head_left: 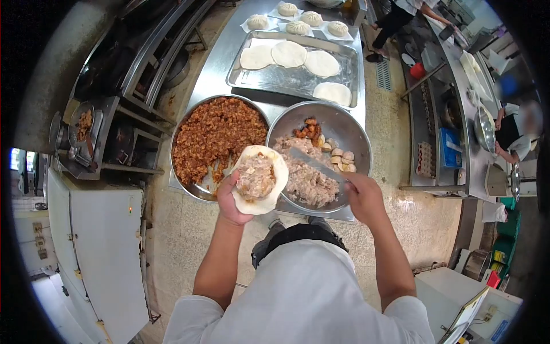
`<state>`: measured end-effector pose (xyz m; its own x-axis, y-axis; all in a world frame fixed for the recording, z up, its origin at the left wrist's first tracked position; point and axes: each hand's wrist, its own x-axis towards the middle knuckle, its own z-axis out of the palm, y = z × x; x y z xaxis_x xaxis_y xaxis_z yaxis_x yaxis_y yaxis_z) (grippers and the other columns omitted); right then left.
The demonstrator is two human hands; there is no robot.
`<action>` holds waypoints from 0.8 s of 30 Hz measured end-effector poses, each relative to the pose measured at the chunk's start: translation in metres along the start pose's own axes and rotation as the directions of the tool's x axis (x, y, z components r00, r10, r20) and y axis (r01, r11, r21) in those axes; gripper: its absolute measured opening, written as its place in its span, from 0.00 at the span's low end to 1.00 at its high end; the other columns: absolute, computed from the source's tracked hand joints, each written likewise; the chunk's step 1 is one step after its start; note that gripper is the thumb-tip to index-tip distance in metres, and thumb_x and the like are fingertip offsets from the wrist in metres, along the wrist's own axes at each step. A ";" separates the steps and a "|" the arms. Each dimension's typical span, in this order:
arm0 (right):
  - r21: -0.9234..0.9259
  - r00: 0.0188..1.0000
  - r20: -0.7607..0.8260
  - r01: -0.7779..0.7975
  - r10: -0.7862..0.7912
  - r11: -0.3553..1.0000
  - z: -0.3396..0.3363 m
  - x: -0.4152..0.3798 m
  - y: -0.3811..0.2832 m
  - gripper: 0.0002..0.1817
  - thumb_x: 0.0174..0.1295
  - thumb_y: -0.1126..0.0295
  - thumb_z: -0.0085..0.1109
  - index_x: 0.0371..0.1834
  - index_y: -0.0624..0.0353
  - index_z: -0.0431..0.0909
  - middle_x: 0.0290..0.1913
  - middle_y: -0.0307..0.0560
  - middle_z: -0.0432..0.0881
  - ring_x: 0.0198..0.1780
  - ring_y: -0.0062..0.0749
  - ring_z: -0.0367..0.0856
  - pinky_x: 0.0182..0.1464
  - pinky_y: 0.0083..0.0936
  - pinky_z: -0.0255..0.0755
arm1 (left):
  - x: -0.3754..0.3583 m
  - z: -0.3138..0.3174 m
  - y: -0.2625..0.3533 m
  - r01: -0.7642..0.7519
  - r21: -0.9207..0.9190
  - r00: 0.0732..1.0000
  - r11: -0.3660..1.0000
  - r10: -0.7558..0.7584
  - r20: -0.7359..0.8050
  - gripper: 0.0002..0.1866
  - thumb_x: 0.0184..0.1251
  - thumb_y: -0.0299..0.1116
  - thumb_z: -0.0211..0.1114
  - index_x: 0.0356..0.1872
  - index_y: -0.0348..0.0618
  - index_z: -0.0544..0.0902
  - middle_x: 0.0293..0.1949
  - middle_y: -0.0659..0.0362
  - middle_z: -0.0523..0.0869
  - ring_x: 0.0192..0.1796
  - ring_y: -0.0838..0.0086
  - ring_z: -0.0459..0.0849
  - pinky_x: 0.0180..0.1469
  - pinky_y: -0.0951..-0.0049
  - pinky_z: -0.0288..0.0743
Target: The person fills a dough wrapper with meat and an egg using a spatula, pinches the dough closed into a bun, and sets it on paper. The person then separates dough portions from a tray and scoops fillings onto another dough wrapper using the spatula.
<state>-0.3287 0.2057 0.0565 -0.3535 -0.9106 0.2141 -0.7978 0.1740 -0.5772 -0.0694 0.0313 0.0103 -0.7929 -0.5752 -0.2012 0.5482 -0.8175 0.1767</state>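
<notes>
On my left hand (230,202) rests a round dough wrapper (278,192), its thumb over the near edge. A mound of pale meat filling (254,176) sits in the wrapper's middle. My right hand (364,198) grips a flat metal spatula (317,163), whose blade lies against the raw minced meat (309,184) in the right steel bowl (361,120). That bowl also holds cut pale round pieces (342,160) and some reddish-brown chunks (309,131). Left of it stands a steel bowl (195,192) of reddish-brown filling (215,135).
Beyond the bowls, a metal tray (275,86) carries several flat dough rounds (289,54). Pleated buns (298,27) on paper squares sit at the table's far end. A white cabinet (109,241) stands at left. Co-workers (513,129) are by the right-hand counter (458,103).
</notes>
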 end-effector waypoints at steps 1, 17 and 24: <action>-0.006 1.000 -0.006 -0.005 0.005 1.000 0.006 0.009 0.006 0.13 0.60 0.77 0.58 0.46 0.55 0.84 0.37 0.53 0.83 0.37 0.47 0.84 0.43 0.37 0.76 | -0.002 0.002 0.005 -0.005 0.121 0.999 0.993 0.011 -0.048 0.39 0.63 0.51 0.65 0.72 0.43 0.64 0.69 0.46 0.71 0.69 0.49 0.72 0.66 0.38 0.70; -0.537 0.952 0.098 -0.196 0.291 0.820 -0.040 0.025 0.015 0.07 0.63 0.72 0.51 0.40 0.59 0.78 0.40 0.57 0.81 0.39 0.57 0.83 0.42 0.49 0.76 | -0.020 0.001 -0.010 0.049 0.057 0.999 0.997 -0.050 0.007 0.39 0.65 0.46 0.66 0.73 0.39 0.63 0.69 0.48 0.72 0.70 0.53 0.72 0.72 0.48 0.64; -0.468 0.913 0.106 -0.303 0.394 0.830 -0.033 0.010 0.004 0.11 0.62 0.70 0.55 0.47 0.59 0.79 0.41 0.59 0.83 0.41 0.57 0.83 0.45 0.47 0.77 | -0.019 0.012 -0.011 0.063 0.115 0.998 0.991 -0.066 0.021 0.38 0.65 0.46 0.66 0.72 0.39 0.65 0.68 0.48 0.73 0.68 0.53 0.74 0.71 0.48 0.66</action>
<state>-0.3515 0.2095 0.0826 -0.5851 -0.8027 -0.1153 -0.7835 0.5962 -0.1750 -0.0633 0.0519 0.0235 -0.8326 -0.5195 -0.1921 0.4629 -0.8431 0.2737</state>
